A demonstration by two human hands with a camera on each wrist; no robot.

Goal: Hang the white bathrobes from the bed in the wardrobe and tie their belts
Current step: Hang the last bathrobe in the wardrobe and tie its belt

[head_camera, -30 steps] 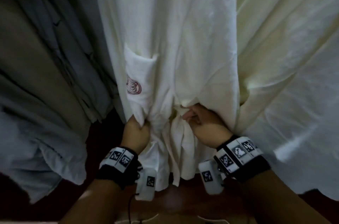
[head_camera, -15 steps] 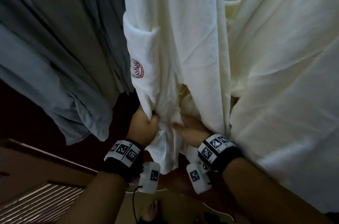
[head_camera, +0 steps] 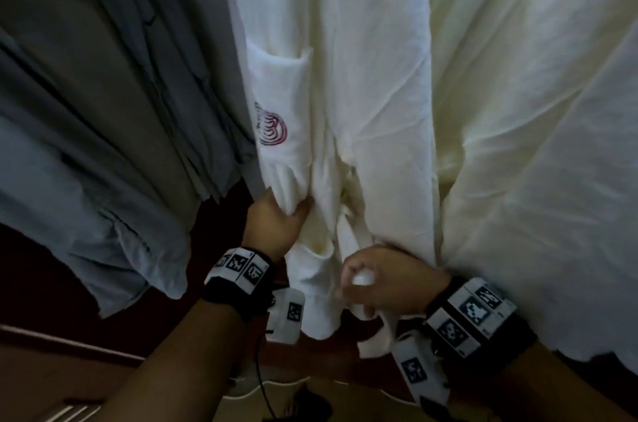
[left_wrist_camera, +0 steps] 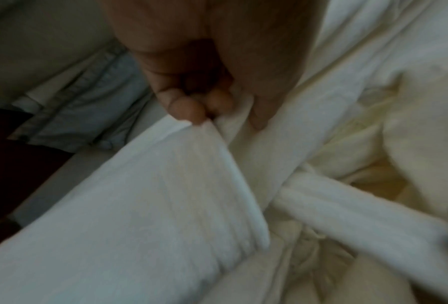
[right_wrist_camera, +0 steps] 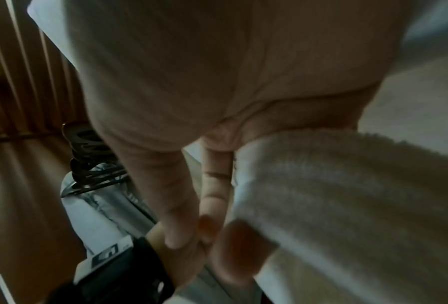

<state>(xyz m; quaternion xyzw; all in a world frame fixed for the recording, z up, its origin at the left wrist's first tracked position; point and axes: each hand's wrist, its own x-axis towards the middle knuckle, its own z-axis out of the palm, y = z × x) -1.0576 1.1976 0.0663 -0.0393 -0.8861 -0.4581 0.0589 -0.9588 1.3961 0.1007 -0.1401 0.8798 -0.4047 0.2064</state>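
left hand (head_camera: pixel 276 228) grips bathrobe (head_camera: pixel 331 103) fabric at its 12 o'clock; right hand (head_camera: pixel 386 280) clenches the belt (head_camera: pixel 376 340).

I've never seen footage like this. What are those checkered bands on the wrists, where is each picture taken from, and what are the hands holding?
No machine here: a person works with bare hands. The big picture comes from a head-worn camera; the two close-ups come from cameras strapped to the wrists, beside the patterned bands. A white bathrobe hangs in a wardrobe, next to grey clothes. The left hand grips a fold of the robe below its pocket. The right hand has its fingers curled round the belt, apparently pulling it out from a knot.
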